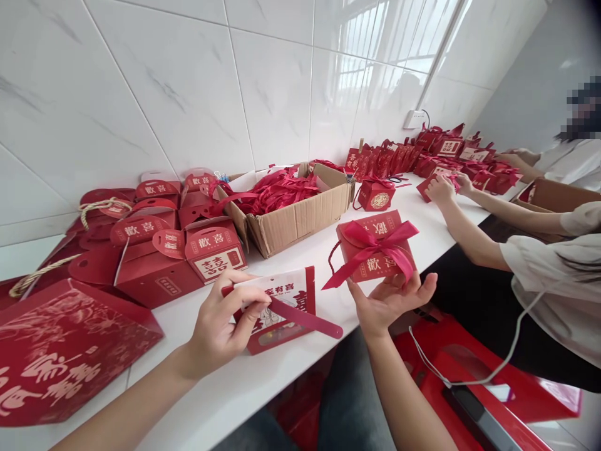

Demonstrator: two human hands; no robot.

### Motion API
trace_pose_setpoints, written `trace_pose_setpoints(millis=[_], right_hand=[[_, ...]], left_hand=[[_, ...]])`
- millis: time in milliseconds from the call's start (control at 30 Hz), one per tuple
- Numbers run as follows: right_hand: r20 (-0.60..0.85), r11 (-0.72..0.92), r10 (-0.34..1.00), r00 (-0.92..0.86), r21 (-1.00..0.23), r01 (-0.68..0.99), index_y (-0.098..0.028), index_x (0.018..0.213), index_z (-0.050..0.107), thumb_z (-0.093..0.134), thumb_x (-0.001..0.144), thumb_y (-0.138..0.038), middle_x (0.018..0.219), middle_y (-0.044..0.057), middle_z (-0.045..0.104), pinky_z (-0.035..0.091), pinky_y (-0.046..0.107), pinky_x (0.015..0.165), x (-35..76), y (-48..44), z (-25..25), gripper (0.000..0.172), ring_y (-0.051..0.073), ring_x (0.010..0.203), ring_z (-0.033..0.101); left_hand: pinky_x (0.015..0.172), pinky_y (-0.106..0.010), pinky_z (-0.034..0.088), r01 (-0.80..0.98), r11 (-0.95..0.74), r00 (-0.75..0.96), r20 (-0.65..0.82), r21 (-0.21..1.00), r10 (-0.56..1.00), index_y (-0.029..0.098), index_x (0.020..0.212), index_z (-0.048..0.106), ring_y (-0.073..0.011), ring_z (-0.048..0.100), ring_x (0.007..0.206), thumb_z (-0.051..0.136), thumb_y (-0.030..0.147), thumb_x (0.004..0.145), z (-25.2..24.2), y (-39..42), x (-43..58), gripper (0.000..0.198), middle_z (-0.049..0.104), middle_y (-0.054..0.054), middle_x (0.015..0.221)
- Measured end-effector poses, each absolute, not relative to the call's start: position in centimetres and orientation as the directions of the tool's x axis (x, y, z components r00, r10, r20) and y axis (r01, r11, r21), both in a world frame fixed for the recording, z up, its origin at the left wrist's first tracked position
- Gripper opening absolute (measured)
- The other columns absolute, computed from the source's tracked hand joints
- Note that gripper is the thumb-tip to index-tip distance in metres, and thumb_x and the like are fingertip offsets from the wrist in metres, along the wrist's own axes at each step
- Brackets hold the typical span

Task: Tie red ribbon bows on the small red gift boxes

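My left hand (228,322) is closed, its thumb and fingers pinching a red and white printed gift box (282,304). A loose red strap (305,318) slants across the front of that box from under my fingers. On my right hand (389,304), palm turned up, rests a red gift box (378,266) tied with a bright red ribbon bow (375,246). The fingers support it from below, and a dark cord handle (332,257) loops out at its left side. Both boxes are held over the front of the white table (300,369).
Several folded red boxes (173,263) fill the left, beside a red gift bag (70,363) with rope. An open carton (300,216) holds red ribbons (282,191). A small red box (377,195) stands near the wall. On the right, a co-worker's hands (441,188) hold another box.
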State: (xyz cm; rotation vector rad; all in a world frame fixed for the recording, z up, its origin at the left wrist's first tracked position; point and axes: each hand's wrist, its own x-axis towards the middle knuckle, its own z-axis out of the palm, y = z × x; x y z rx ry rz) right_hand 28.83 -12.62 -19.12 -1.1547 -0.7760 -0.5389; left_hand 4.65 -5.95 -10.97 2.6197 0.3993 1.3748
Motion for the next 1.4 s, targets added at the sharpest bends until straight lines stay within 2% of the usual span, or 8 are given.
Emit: trace_pose_setpoints(millis=[100,267,433,633,900,1100,1267,1400], right_hand=[[0.774,0.298,-0.008,0.633,-0.602,0.741,-0.029,0.142,0.002,0.076,0.060,-0.056,0.131,0.015,0.029,0.044,0.060,0.094,29.1,-12.8,-18.9,0.113,0.031,0.119,0.046],[0.776,0.283,-0.024,0.630,-0.599,0.749,-0.032,0.141,0.006,0.078,0.059,-0.054,0.129,0.012,0.032,0.036,0.063,0.102,29.2,-12.8,-18.9,0.111,0.031,0.124,0.043],[0.714,0.329,0.051,0.698,-0.672,0.664,-0.034,0.143,-0.008,0.077,0.062,-0.053,0.131,0.013,0.032,0.041,0.061,0.098,28.8,-13.1,-18.8,0.118,0.030,0.127,0.040],[0.720,0.340,0.061,0.691,-0.666,0.664,-0.032,0.143,-0.010,0.076,0.065,-0.050,0.134,0.014,0.031,0.039,0.062,0.100,28.6,-13.2,-18.4,0.118,0.030,0.126,0.042],[0.754,0.370,0.067,0.654,-0.627,0.685,-0.034,0.144,-0.005,0.077,0.064,-0.048,0.132,0.011,0.031,0.041,0.061,0.097,29.0,-13.0,-19.1,0.115,0.027,0.125,0.043],[0.770,0.401,0.086,0.633,-0.608,0.685,-0.038,0.143,-0.001,0.081,0.060,-0.039,0.131,0.008,0.030,0.042,0.061,0.095,29.2,-13.1,-19.5,0.116,0.027,0.123,0.043],[0.761,0.321,0.098,0.641,-0.634,0.704,-0.035,0.143,-0.003,0.081,0.058,-0.043,0.133,0.010,0.027,0.035,0.063,0.100,29.1,-13.7,-19.7,0.119,0.028,0.125,0.041],[0.716,0.262,0.165,0.678,-0.695,0.670,-0.028,0.144,-0.004,0.080,0.059,-0.041,0.134,0.014,0.030,0.034,0.058,0.103,29.5,-14.3,-19.8,0.121,0.028,0.125,0.041]], left_hand=[[0.068,-0.026,0.049,0.157,-0.954,0.542,0.785,0.257,0.300,0.020,0.089,0.057,-0.0156,0.053,0.082,0.056,0.001,0.080,-11.0,-5.9,4.6,0.021,0.053,-0.003,0.083],[0.071,-0.027,0.050,0.146,-0.952,0.541,0.784,0.268,0.304,0.019,0.089,0.057,-0.0156,0.052,0.084,0.056,0.000,0.080,-11.0,-6.0,4.6,0.021,0.052,-0.003,0.083],[0.069,-0.027,0.050,0.145,-0.956,0.541,0.788,0.256,0.293,0.019,0.089,0.057,-0.0159,0.053,0.083,0.056,0.000,0.080,-10.9,-6.0,4.6,0.021,0.053,-0.003,0.082],[0.067,-0.026,0.049,0.165,-0.953,0.536,0.788,0.255,0.304,0.019,0.087,0.058,-0.0151,0.053,0.081,0.057,0.002,0.080,-10.9,-6.0,4.6,0.018,0.051,-0.003,0.084],[0.068,-0.027,0.050,0.162,-0.956,0.537,0.791,0.243,0.292,0.019,0.088,0.058,-0.0153,0.054,0.081,0.056,0.001,0.080,-10.8,-6.0,4.7,0.020,0.052,-0.003,0.084],[0.067,-0.026,0.050,0.158,-0.957,0.536,0.793,0.243,0.290,0.019,0.088,0.058,-0.0147,0.053,0.081,0.056,0.001,0.080,-10.7,-6.1,4.8,0.019,0.051,-0.003,0.084],[0.066,-0.026,0.050,0.166,-0.956,0.524,0.800,0.242,0.293,0.020,0.086,0.058,-0.0153,0.054,0.080,0.057,0.003,0.081,-10.8,-6.1,4.8,0.017,0.052,-0.003,0.081],[0.067,-0.028,0.051,0.170,-0.957,0.516,0.806,0.234,0.289,0.021,0.086,0.058,-0.0170,0.055,0.079,0.056,0.005,0.081,-10.7,-6.1,4.9,0.017,0.054,-0.003,0.079]])
